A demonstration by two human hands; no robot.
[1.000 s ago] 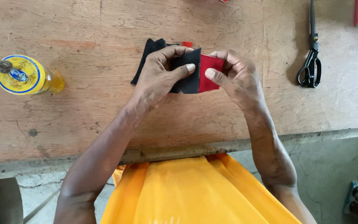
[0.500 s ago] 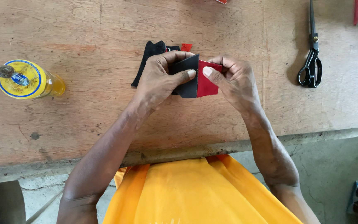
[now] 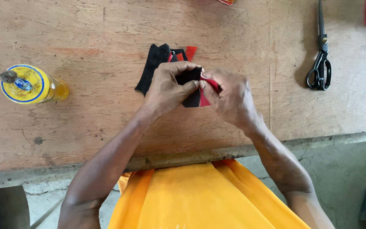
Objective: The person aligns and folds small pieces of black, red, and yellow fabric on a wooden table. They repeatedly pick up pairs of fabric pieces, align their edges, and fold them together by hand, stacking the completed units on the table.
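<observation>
Yellow bottle (image 3: 32, 85) lies on wooden table (image 3: 106, 25), far left of the scissors (image 3: 319, 68); round yellow label with blue ring, lettering unread.

Worn wooden table (image 3: 85, 25) (scuffed, stained) above grey concrete floor (image 3: 344, 169)
</observation>
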